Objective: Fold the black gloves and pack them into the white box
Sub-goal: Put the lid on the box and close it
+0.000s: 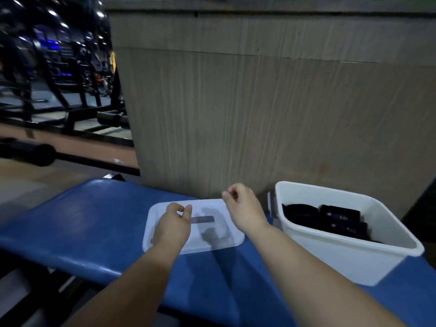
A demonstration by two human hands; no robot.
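Note:
The white box [349, 258] stands on the right end of the blue bench [94, 223]. Several folded black gloves [339, 217] lie inside it. The box's flat white lid [212, 241] lies on the bench to its left, with a grey label in the middle. My left hand [173, 226] hovers over the lid's left half, fingers curled, thumb against forefinger, holding nothing. My right hand [244, 207] hangs above the lid's far right corner with its fingers curled in, also holding nothing. Both hands cast shadows on the lid.
A tall beige panel [259, 114] rises directly behind the bench and box. Black metal gym frames [59, 79] and a padded bar [35, 152] fill the left background. The bench's padded surface stretches to the left of the lid.

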